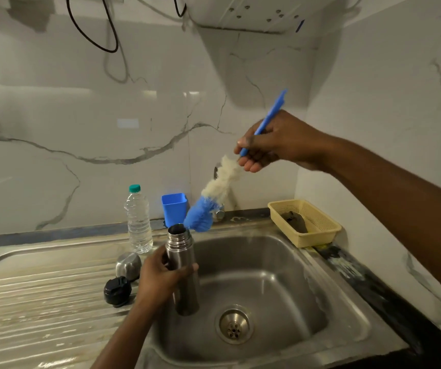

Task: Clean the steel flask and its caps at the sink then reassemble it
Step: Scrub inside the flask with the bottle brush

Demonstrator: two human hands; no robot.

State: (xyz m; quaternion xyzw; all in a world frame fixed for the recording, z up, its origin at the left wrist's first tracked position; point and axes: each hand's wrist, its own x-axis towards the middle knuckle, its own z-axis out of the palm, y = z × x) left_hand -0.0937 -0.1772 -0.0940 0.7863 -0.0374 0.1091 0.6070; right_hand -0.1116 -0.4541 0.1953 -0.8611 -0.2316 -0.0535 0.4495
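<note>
Over the steel sink (320, 262), the left hand (160, 278) grips the steel flask (183, 265) around its upper body, fingers and thumb curled round it, holding it nearly upright above the left part of the basin with its mouth uncovered. The right hand (272, 142) is raised higher and to the right, its fingers closed on the blue handle of a bottle brush (214, 195) (white bristles above, blue ones at the tip), which slants down so the blue tip sits just beside the flask's mouth, not inside it. On the ribbed draining board (27, 302) to the left lie the steel cap (128, 265) and, nearer, the black inner cap (117, 291). Behind them stands a clear plastic water bottle (138, 222), with a blue cup (174, 209) by the wall. A yellow basket (320, 217) sits on the sink's far right corner.
</note>
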